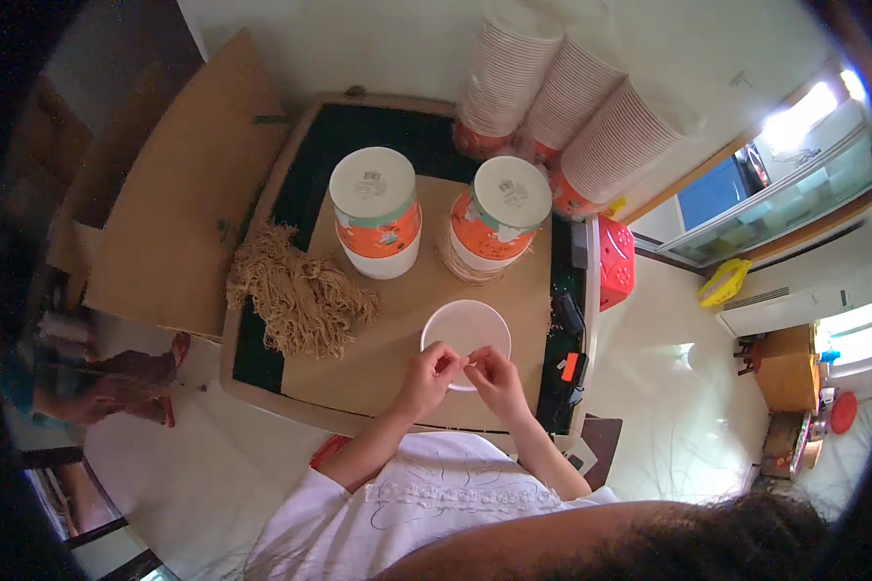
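At the far left of the pale floor (213, 465), another person's foot in a red sandal (131, 387) rests beside a large sheet of brown cardboard (179, 203) that leans out from the low table (262, 387). The table has a wooden rim around a dark top, and a smaller cardboard sheet (397, 320) lies across it. On its left part sits a heap of tan fibre strands (300, 295). Behind, two upside-down stacks of orange-and-white paper cups (376, 211) (499, 218) stand side by side, and three longer cup stacks (562, 107) lie tilted against the white wall.

Near the front edge lies a white paper bowl (467, 334), open side up. The left hand (426, 378) and right hand (494, 378) meet over its near rim, fingertips pinched together on something too small to make out.

To the right, a black device (570, 373) lies on the table edge, a red plastic basket (615, 263) stands just beyond it, and further off are a yellow dustpan (725, 283) and a wooden stool (785, 368) on the sunlit floor.
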Tool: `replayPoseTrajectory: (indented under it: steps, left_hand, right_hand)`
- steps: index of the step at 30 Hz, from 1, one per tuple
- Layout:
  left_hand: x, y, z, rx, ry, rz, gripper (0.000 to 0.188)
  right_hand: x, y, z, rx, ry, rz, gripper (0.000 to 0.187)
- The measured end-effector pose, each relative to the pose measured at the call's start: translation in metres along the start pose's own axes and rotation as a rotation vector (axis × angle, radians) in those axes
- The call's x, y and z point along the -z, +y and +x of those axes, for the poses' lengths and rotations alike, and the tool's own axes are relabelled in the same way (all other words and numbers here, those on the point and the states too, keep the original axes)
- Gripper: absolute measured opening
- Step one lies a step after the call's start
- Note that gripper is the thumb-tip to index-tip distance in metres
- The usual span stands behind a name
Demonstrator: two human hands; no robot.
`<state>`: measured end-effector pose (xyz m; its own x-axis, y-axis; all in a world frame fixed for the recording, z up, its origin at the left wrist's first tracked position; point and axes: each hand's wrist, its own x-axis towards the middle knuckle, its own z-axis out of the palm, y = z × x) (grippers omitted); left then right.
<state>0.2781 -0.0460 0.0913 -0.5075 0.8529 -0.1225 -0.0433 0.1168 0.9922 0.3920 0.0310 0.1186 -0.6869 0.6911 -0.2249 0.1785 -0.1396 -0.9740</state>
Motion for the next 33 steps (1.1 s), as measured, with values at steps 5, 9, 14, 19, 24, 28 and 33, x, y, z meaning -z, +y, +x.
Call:
replayPoseTrajectory:
  steps: [5, 9, 14, 19, 24, 28, 33]
  left_hand:
    - [0.000, -0.002, -0.002, -0.020, -0.003, 0.033, 0.018]
    - [0.002, -0.004, -0.002, -0.002, -0.042, 0.108, 0.021]
    - [-0.003, -0.005, -0.002, -0.007, -0.049, 0.085, 0.022]
    - [-0.002, 0.001, -0.002, 0.011, -0.099, -0.048, 0.021]
    - [0.003, -0.002, -0.001, 0.100, -0.190, -0.137, 0.014]
    - [0.007, -0.010, 0.002, 0.140, -0.210, -0.118, 0.011]
    - [0.012, -0.020, 0.008, -0.010, -0.175, -0.026, 0.005]
  right_hand:
    - [-0.003, 0.014, 0.000, 0.012, 0.048, -0.052, 0.005]
    - [-0.002, 0.021, -0.001, 0.016, 0.061, -0.114, 0.005]
    - [-0.005, 0.003, -0.003, 0.026, 0.053, -0.064, 0.007]
    - [0.001, 0.003, -0.003, -0.076, 0.007, -0.017, 0.008]
    - [0.002, 0.004, -0.002, -0.051, 0.008, -0.014, 0.006]
    - [0.003, 0.009, 0.001, -0.042, 0.007, -0.037, 0.005]
    - [0.004, 0.008, 0.004, -0.004, 0.007, -0.112, 0.006]
